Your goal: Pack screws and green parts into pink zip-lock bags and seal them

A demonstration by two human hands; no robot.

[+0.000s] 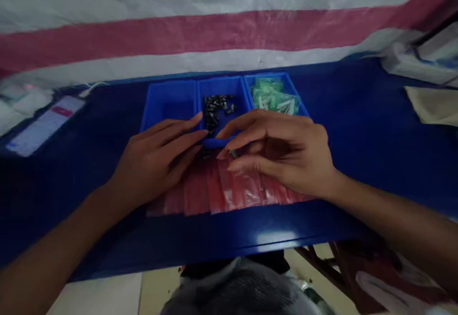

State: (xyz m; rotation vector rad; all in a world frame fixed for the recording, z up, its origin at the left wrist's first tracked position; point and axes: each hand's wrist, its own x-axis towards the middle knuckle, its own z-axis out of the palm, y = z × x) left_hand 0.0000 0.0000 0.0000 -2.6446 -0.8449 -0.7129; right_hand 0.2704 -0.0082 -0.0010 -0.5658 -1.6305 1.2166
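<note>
My right hand point(286, 148) is closed in a pinch over the red plastic bags, with a small screw point(233, 153) between thumb and fingertips. My left hand point(161, 155) lies to the left with its fingers stretched and apart, their tips by the front edge of the middle blue bin point(246, 102). Under those fingertips sit a few small dark pieces, too blurred to name. A row of flat red plastic bags point(196, 193) overlaps across the table below both hands. Inside the middle bin is a pile of small black screws point(212, 112).
The left blue bin point(171, 98) adjoins the middle one. In the right blue bin point(298, 98) are green bags point(268, 88) with pale pieces. A phone point(45, 126) with a cable lies at left. A beige cloth point(432, 105) is at right. Striped sheeting point(214, 33) hangs behind.
</note>
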